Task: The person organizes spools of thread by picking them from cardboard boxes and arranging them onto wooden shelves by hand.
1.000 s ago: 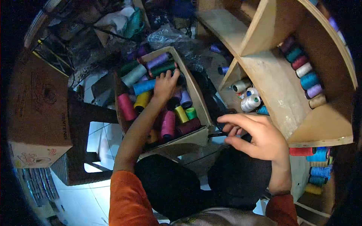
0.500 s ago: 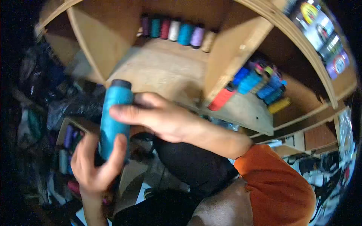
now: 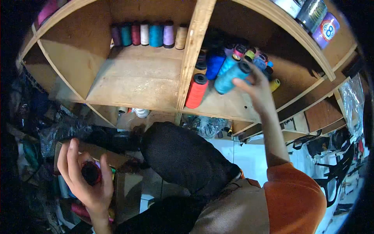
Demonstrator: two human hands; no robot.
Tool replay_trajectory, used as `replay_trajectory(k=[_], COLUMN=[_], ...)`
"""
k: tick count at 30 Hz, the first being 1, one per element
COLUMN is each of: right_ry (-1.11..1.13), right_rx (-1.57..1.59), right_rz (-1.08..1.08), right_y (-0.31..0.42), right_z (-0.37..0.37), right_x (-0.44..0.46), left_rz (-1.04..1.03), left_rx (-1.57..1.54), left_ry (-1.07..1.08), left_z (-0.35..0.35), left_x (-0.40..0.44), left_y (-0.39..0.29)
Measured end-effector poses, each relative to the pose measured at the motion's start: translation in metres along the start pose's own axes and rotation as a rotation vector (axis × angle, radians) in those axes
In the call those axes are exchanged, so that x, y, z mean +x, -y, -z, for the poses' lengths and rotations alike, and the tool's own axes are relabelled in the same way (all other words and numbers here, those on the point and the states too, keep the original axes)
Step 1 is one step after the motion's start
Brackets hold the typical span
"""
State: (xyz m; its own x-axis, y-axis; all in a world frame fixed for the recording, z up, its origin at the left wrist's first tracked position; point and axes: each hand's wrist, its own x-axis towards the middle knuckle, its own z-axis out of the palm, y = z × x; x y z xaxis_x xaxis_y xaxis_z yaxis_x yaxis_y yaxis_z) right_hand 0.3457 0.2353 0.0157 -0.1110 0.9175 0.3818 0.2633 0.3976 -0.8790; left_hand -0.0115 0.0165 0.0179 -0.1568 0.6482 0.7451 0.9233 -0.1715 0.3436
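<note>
My right hand (image 3: 255,87) grips a teal thread spool (image 3: 230,80) by its side, tilted, over the right shelf compartment. Close to it lie a blue spool (image 3: 215,65) and several spools of mixed colours, and a red spool (image 3: 196,91) stands upright beside the wooden divider. At the lower left, my left hand (image 3: 87,179) is curled around a dark red spool (image 3: 91,172), whose black end faces up. That hand is above the cardboard box (image 3: 128,191), which holds more spools, among them a pink one (image 3: 80,209).
A row of upright spools (image 3: 156,36) stands at the back of the left compartment (image 3: 134,82). The wooden divider (image 3: 194,43) rises between the two compartments. Larger labelled spools (image 3: 326,30) are at the upper right. My knee (image 3: 183,156) is below the shelf.
The view has turned toward the shelves. My right hand has carried the teal spool from near my left hand to the right compartment. A dark red spool now shows in my left hand.
</note>
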Motion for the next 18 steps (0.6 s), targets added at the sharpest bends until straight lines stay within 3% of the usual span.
replay_trajectory(k=[1, 4, 11, 18], right_ry=[0.063, 0.083, -0.135, -0.145], right_rx=[0.044, 0.001, -0.363, -0.356], right_rz=[-0.050, -0.035, 0.192, 0.047], right_y=[-0.005, -0.029, -0.040, -0.055], right_z=[-0.007, -0.028, -0.063, -0.071], right_x=[0.002, 0.016, 0.019, 0.005], left_rz=[-0.113, -0.020, -0.006, -0.068], left_rx=[0.114, -0.043, -0.030, 0.070], left_ry=[0.004, 0.006, 0.055, 0.096], left_z=[0.000, -0.002, -0.003, -0.009], left_x=[0.004, 0.000, -0.003, -0.004], left_y=[-0.001, -0.003, -0.005, 0.001])
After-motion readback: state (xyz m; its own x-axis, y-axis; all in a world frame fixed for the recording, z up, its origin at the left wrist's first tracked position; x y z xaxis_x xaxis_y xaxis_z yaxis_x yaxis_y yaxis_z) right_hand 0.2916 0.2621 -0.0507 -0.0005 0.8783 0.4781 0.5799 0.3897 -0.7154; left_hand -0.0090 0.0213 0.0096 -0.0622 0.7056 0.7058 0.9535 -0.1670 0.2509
